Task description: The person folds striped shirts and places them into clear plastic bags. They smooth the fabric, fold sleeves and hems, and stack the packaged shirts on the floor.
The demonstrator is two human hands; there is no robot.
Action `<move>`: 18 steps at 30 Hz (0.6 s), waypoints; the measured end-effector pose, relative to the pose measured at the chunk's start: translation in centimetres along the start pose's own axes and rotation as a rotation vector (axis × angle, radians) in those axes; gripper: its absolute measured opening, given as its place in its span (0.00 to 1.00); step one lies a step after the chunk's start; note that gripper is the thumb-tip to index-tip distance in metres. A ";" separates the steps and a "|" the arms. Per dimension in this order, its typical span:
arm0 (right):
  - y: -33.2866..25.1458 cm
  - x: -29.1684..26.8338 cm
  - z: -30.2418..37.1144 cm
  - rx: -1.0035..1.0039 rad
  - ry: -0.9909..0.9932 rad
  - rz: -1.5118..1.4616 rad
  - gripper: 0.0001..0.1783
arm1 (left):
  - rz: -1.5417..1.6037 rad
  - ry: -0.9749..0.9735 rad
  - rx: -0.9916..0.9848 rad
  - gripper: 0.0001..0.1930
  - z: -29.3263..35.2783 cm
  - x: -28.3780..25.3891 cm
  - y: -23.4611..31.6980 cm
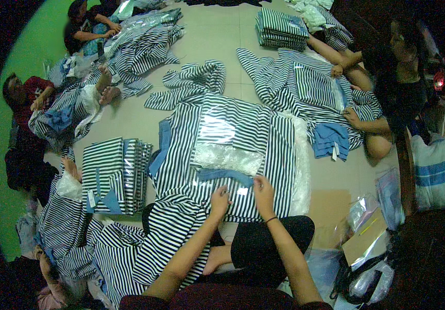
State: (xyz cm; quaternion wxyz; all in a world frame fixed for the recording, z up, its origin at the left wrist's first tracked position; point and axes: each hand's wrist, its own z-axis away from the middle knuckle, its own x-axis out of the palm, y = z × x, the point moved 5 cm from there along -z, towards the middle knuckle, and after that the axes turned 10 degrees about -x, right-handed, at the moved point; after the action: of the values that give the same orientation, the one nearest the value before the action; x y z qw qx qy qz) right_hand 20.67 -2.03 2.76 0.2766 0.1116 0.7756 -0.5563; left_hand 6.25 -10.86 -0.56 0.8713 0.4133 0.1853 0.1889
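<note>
In front of me a folded black-and-white striped garment [238, 124], partly under shiny clear plastic, lies on more spread striped cloth [279, 191]. A whitish, crinkled lace-like band [227, 157] runs across its near end, and below that curves a blue denim strip [222, 174]. My right hand [264, 195] is closed, its fingertips pinching at the right end of the strip. Just below the strip, over the striped cloth, my left hand [220, 200] has its fingers curled together; what they hold, if anything, is too small to make out.
A stack of folded, bagged striped garments [110, 175] stands at my left; another stack [282, 30] is far ahead. Loose striped cloth [168, 237] covers my left side. A person [388, 77] at right handles a folded garment; others work at left. Plastic bags and cardboard [364, 240] lie at right.
</note>
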 end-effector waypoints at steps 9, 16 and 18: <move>-4.5 5.7 3.8 -0.415 -0.476 0.347 0.32 | -1.071 -0.092 0.892 0.33 0.3 -2.9 3.0; -4.3 5.5 4.9 -0.441 -0.542 0.386 0.27 | -1.060 -0.026 0.782 0.34 -1.0 -5.2 2.7; -4.9 6.1 5.4 -0.484 -0.528 0.307 0.26 | -0.810 -0.038 0.799 0.32 -0.9 -4.8 2.9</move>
State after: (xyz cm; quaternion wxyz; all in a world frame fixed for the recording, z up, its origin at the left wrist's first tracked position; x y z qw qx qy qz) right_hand 14.93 -9.65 2.10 0.5651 0.0108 0.7609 -0.3189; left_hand 1.22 -10.89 2.00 0.6535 0.6099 0.3705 -0.2524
